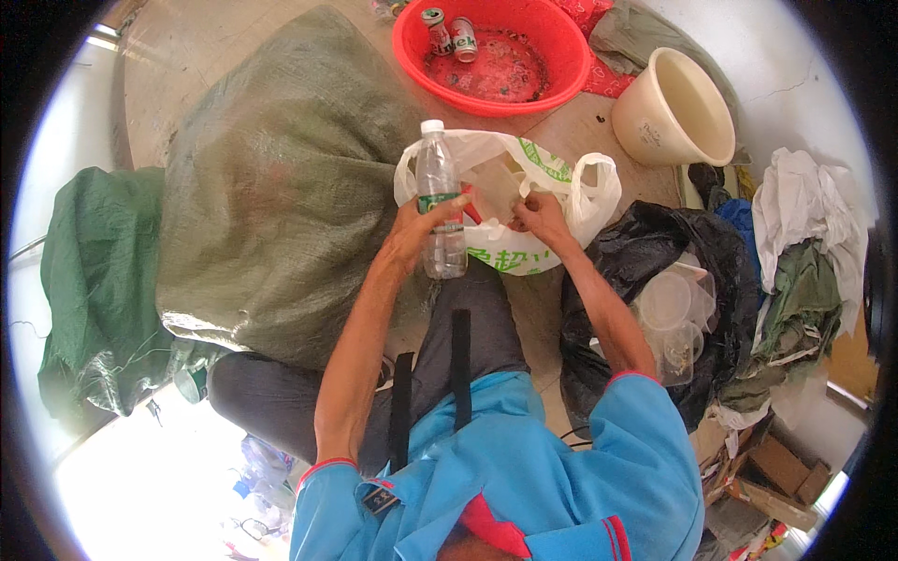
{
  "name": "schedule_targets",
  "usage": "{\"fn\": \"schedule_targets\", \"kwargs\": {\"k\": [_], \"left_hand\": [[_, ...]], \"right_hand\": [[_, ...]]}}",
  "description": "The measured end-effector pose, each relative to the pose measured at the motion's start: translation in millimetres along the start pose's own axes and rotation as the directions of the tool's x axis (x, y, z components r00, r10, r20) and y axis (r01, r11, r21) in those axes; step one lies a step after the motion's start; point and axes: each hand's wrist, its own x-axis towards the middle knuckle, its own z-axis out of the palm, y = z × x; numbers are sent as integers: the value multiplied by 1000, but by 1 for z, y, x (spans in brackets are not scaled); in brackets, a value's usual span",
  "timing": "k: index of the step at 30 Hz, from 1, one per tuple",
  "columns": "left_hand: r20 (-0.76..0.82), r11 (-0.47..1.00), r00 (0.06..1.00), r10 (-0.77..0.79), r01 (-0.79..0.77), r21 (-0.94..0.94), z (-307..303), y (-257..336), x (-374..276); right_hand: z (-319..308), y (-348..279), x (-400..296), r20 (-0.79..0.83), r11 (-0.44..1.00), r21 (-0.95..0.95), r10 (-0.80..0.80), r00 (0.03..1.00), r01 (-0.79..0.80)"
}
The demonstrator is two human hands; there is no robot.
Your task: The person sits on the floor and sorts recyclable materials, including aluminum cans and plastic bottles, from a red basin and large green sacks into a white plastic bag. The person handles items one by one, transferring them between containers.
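Note:
My left hand [419, 228] is closed around a clear plastic bottle [443, 254] with a white cap and a green label. The bottle is nearly upright, cap end away from me, over the left side of a white plastic carrier bag [596, 182] with green print. At the bag's near rim, my right hand [539, 216] has its fingers bent together, apparently pinching the bag's edge; the fingertips are partly hidden. Inside the open bag lie a translucent plastic item [494, 189] and something red [480, 207].
A red basin [491, 105] holds two drink cans [463, 41]. Right of it a cream bucket [635, 126] is tilted. A large olive woven sack [273, 189] bulges at left. A black bag [729, 280] with clear plastic containers [666, 301] lies by my right arm; cardboard [779, 463] is lower right.

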Motion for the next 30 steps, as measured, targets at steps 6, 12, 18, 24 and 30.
{"fn": "schedule_targets", "kwargs": {"k": [6,12,18,24,30], "left_hand": [[33,997,998,-54,52,59,-5,13,-13],[224,991,974,38,-66,116,-2,96,-63],[-423,720,626,655,-346,602,-103,204,-231],[-251,308,-308,918,154,939,-294,292,-416],[-624,550,96,776,381,743,-485,262,-446]], "right_hand": [[-18,5,-23,-304,867,-495,-222,926,45],[-45,64,16,-144,551,-832,-96,985,-68],[-47,75,9,-146,522,-851,-128,981,-59],[-50,49,-8,-144,600,-794,-343,928,99],[-21,40,12,8,607,-775,-269,963,176]]}}
